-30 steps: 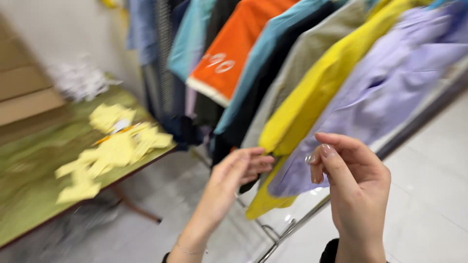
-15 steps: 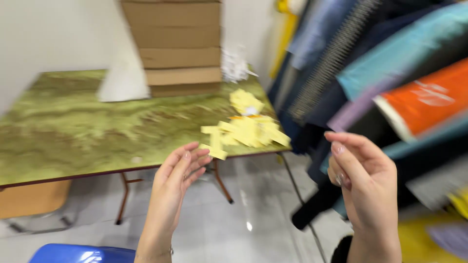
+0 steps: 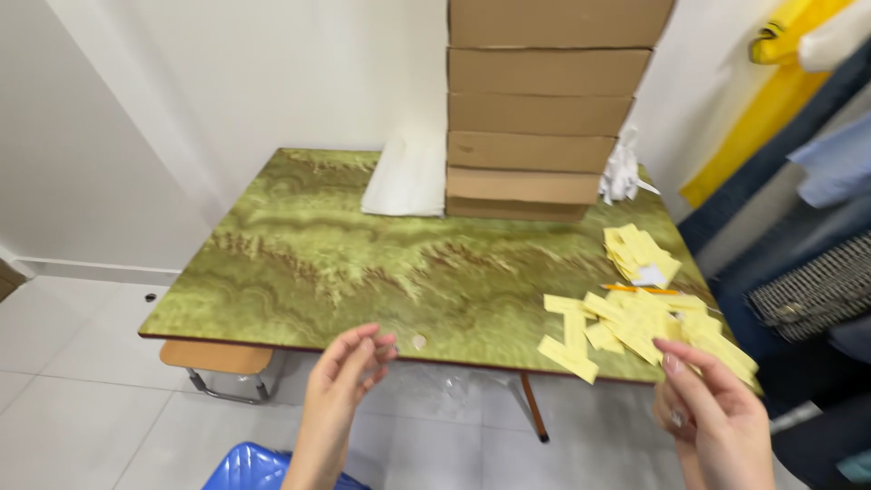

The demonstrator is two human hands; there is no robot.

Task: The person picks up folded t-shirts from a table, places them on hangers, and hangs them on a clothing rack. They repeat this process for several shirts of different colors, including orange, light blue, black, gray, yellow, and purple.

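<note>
My left hand [image 3: 343,377] hovers open at the near edge of a green marbled table [image 3: 363,263], fingers loosely curled, holding nothing. My right hand [image 3: 717,413] is raised at the table's near right corner, fingers apart, just in front of a scatter of yellow paper slips [image 3: 635,322]. I cannot tell whether its fingertips touch a slip. A second small pile of yellow slips [image 3: 640,254] lies further back, with an orange pencil [image 3: 640,289] between the piles.
A stack of several brown cardboard boxes [image 3: 544,109] stands at the table's back. A white bag [image 3: 408,177] leans beside it. White crumpled scraps [image 3: 621,172] lie right of the boxes. Hanging clothes [image 3: 807,209] fill the right side. A blue plastic stool [image 3: 254,467] is below.
My view has swung left from the clothes rack to the table. Both hands stay raised and empty, now in front of the table edge.
</note>
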